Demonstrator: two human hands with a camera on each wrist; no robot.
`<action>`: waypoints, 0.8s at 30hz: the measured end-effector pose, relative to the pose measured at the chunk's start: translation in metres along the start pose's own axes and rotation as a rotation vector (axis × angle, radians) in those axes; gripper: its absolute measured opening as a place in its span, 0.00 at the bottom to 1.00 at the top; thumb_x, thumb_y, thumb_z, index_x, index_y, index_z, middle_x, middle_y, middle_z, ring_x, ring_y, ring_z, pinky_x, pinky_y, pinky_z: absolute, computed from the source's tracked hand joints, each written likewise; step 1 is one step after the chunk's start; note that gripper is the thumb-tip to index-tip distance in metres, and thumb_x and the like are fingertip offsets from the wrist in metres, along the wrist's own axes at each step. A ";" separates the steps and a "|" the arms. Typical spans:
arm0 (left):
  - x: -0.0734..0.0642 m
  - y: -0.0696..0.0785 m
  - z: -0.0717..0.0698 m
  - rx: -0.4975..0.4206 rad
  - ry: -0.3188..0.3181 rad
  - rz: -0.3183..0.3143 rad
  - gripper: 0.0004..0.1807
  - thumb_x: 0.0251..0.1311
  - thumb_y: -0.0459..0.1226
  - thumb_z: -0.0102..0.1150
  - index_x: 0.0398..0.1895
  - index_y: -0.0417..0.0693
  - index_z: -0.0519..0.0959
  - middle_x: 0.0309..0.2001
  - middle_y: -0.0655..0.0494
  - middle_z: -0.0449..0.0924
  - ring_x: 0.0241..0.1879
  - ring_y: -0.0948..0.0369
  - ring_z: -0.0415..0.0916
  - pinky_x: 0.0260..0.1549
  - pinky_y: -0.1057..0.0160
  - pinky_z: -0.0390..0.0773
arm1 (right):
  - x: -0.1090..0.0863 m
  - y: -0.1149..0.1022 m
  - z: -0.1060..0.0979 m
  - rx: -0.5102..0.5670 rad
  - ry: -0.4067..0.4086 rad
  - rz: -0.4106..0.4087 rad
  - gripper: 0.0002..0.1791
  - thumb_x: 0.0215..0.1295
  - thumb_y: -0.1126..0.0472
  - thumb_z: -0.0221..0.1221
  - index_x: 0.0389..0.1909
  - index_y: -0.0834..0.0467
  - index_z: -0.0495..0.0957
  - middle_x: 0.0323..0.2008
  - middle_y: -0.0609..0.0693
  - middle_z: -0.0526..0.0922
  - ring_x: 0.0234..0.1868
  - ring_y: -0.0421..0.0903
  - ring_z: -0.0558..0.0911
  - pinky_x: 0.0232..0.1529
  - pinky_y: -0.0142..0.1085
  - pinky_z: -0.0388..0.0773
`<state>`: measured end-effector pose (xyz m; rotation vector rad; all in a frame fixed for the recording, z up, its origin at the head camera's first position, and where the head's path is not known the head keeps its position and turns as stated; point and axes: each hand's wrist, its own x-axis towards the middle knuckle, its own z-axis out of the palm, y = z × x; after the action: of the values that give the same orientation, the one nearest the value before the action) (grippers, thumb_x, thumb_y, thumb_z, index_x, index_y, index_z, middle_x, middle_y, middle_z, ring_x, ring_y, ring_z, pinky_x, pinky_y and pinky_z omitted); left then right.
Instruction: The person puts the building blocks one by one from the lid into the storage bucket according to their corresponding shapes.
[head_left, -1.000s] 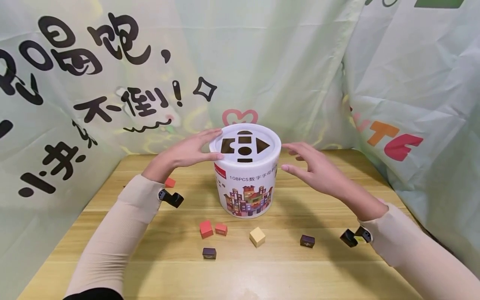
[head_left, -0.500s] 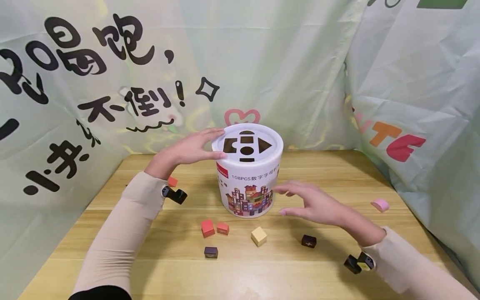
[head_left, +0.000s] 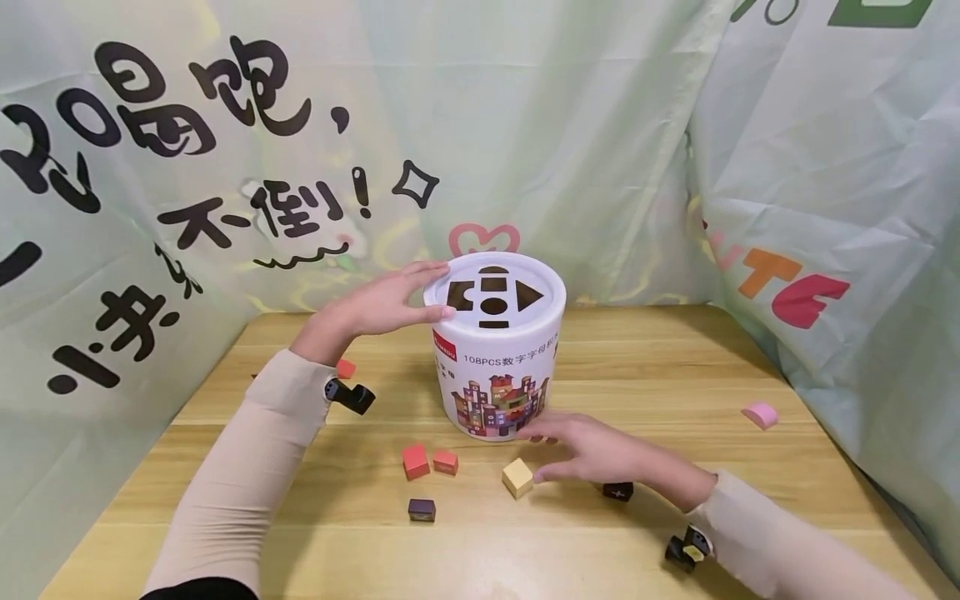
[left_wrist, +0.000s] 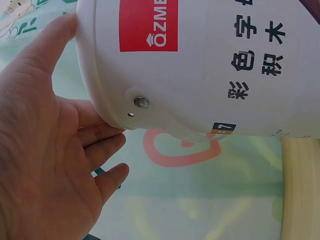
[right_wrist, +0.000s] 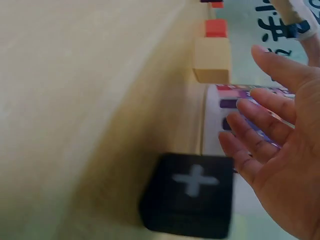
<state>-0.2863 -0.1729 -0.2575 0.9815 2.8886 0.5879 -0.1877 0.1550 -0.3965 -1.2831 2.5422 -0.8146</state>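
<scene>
A white block bucket point(head_left: 498, 354) stands upright on the wooden table, its lid cut with shaped holes. My left hand point(head_left: 375, 302) rests against the left of its rim, thumb in front and fingers spread behind. In the left wrist view the fingers point(left_wrist: 107, 150) reach just under the rim. Low before the bucket, my right hand point(head_left: 592, 448) hovers with fingers extended and holds nothing. Its thumb is beside a pale yellow cube point(head_left: 517, 478); whether they touch I cannot tell. Under that hand lies a dark block point(right_wrist: 192, 195) marked with a plus, partly hidden in the head view.
Two red blocks point(head_left: 416, 461) and a dark purple block point(head_left: 422, 510) lie left of the yellow cube. Another red block point(head_left: 346, 369) sits behind the left wrist. A pink half-round block point(head_left: 761, 415) lies far right. Printed fabric point(head_left: 570, 150) hangs behind the table.
My right hand has come down from beside the bucket's rim and moved left toward the yellow cube. The left hand stays at the rim. The pink block has come into sight.
</scene>
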 end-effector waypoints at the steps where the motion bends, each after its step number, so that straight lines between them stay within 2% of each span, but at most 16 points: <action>1: 0.000 0.000 0.000 0.003 -0.004 -0.002 0.48 0.61 0.67 0.50 0.77 0.50 0.54 0.77 0.54 0.48 0.74 0.51 0.46 0.68 0.43 0.53 | 0.001 0.000 0.003 -0.007 -0.011 -0.002 0.31 0.60 0.45 0.66 0.63 0.54 0.75 0.60 0.46 0.77 0.59 0.45 0.75 0.61 0.46 0.72; 8: 0.001 0.002 -0.002 0.016 -0.008 -0.006 0.48 0.62 0.67 0.49 0.77 0.50 0.54 0.77 0.54 0.47 0.75 0.51 0.45 0.69 0.43 0.52 | 0.008 0.000 0.016 -0.054 -0.038 -0.065 0.27 0.60 0.48 0.66 0.60 0.52 0.77 0.60 0.47 0.77 0.62 0.45 0.73 0.64 0.45 0.68; 15: 0.000 0.001 0.000 0.015 -0.010 -0.017 0.48 0.61 0.67 0.50 0.77 0.50 0.54 0.77 0.54 0.48 0.74 0.51 0.46 0.68 0.43 0.53 | 0.010 0.000 0.023 -0.082 -0.061 -0.056 0.23 0.62 0.51 0.66 0.57 0.52 0.79 0.58 0.48 0.79 0.61 0.48 0.75 0.64 0.45 0.68; 19: 0.000 0.001 0.000 0.012 -0.005 -0.013 0.48 0.61 0.66 0.50 0.77 0.50 0.54 0.77 0.53 0.49 0.74 0.51 0.47 0.68 0.43 0.54 | 0.010 -0.002 0.023 -0.103 -0.063 -0.053 0.20 0.61 0.50 0.66 0.53 0.49 0.81 0.55 0.44 0.80 0.59 0.44 0.76 0.62 0.43 0.70; 24: 0.001 0.001 0.000 0.014 0.001 -0.003 0.48 0.61 0.66 0.50 0.77 0.50 0.55 0.77 0.52 0.49 0.74 0.51 0.47 0.68 0.43 0.54 | 0.010 -0.008 0.013 -0.106 -0.034 -0.081 0.20 0.61 0.52 0.66 0.54 0.53 0.80 0.53 0.45 0.81 0.54 0.42 0.79 0.58 0.40 0.75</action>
<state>-0.2864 -0.1719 -0.2570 0.9790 2.8979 0.5693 -0.1832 0.1389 -0.4023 -1.4281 2.5523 -0.6741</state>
